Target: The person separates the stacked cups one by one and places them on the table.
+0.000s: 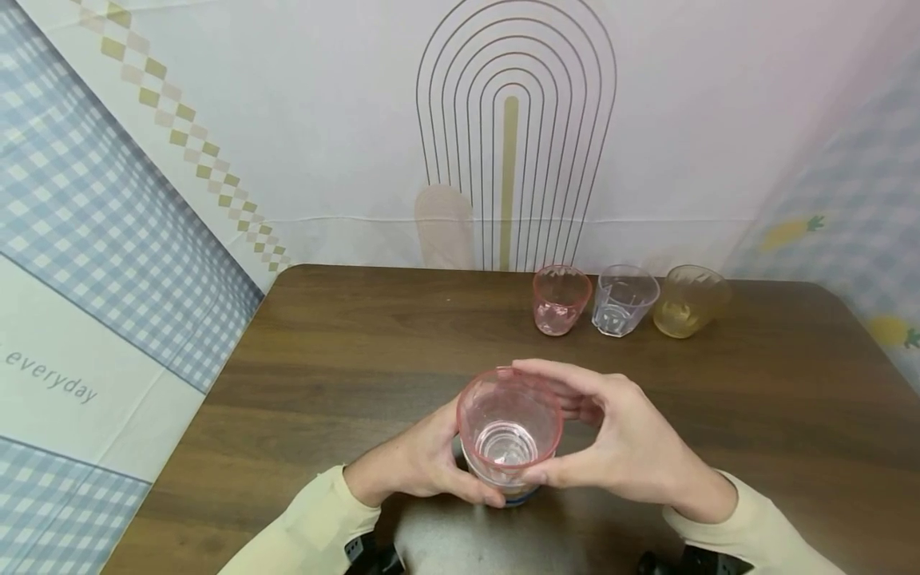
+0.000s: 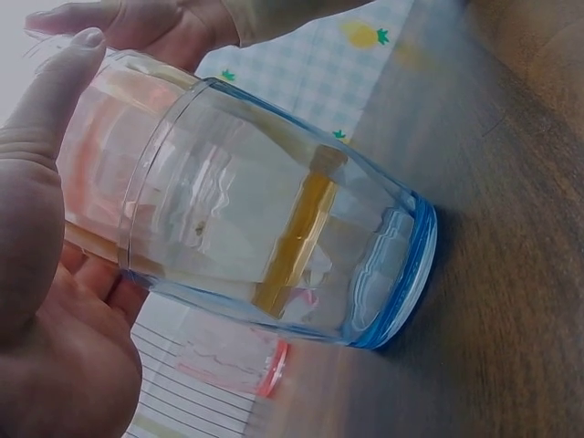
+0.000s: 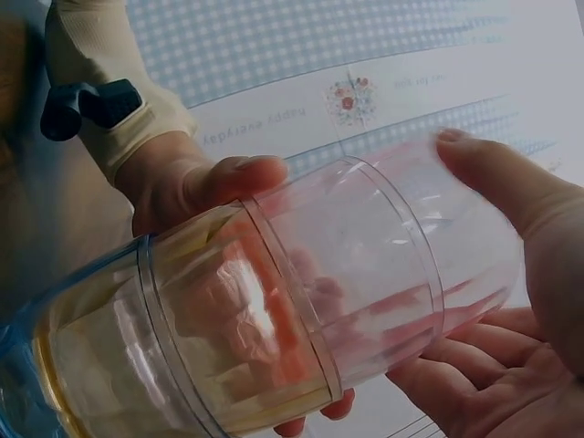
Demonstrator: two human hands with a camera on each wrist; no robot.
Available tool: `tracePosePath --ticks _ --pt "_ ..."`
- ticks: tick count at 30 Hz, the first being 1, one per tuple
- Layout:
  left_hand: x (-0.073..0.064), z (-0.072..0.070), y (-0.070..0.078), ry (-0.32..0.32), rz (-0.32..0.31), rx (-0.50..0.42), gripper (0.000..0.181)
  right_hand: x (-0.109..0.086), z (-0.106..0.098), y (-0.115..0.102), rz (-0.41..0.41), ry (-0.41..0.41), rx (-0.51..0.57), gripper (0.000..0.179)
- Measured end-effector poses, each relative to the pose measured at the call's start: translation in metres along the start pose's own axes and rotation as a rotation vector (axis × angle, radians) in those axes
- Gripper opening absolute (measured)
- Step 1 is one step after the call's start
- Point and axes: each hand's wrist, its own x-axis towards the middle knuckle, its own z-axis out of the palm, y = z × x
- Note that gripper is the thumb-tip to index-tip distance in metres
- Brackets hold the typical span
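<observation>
In the head view, a stack of nested clear plastic cups is in front of me, between my hands. A pink-rimmed cup (image 1: 470, 411) forms its top. The left wrist view shows the bottom of the stack, a blue-tinted cup (image 2: 415, 274) with its base close over the wooden table; an amber band shows inside it. My left hand (image 1: 430, 459) grips the middle of the stack, thumb at the near side. Higher up, my right hand (image 1: 621, 439) holds the pink-rimmed cup between thumb and fingers. The right wrist view shows yellowish and orange-red layers (image 3: 242, 315) below the pinkish top.
Three tumblers line the back edge of the wooden table (image 1: 345, 343): a pink one (image 1: 559, 315), a clear one (image 1: 616, 315) and a yellow one (image 1: 679, 315). Behind them hangs a patterned white cloth (image 1: 345, 136); blue checked cloth (image 1: 108, 152) covers the left side.
</observation>
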Motion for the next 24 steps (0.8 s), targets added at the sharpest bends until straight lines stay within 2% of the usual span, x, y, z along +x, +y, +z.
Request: tracePosePath --ticks 8,13,17,20,24 --pt "0.0 -0.001 0.002 0.004 -0.018 0.013 0.119 0.0 0.0 -0.004 -0.012 0.01 -0.023 0.09" --pt "0.001 -0.001 0.003 0.008 -0.034 0.042 0.119 0.003 -0.004 -0.01 -0.091 0.035 -0.037 0.093" --pt "0.0 -0.001 0.002 0.008 -0.037 0.091 0.115 0.005 -0.006 -0.015 -0.059 0.043 -0.045 0.094" --pt "0.001 -0.001 0.001 0.009 -0.027 0.09 0.115 0.006 -0.008 -0.02 -0.014 0.041 -0.052 0.095" --pt "0.001 0.001 0.0 0.018 -0.022 0.073 0.116 0.008 -0.009 -0.023 -0.034 0.049 -0.051 0.096"
